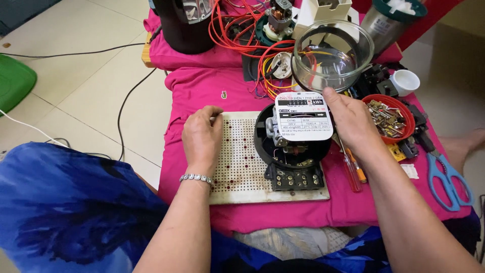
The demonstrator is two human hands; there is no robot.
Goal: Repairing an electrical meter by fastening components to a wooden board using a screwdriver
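Observation:
A round black electric meter (290, 151) with a white dial plate (303, 117) lies uncovered on a white perforated board (237, 167). My left hand (202, 136) rests on the board's left part, fingers curled, holding nothing that I can see. On the meter's right side my right hand (353, 124) touches the edge of the dial plate with its fingertips. Just behind the meter lies its clear glass cover (331, 53), tipped on its side.
A pink cloth (202, 91) covers the table. A red bowl of metal parts (391, 119), a white cup (406, 82), screwdrivers (353, 169) and blue scissors (447, 179) lie at the right. Red and yellow wires (242, 30), a black appliance (184, 25) and a motor sit at the back.

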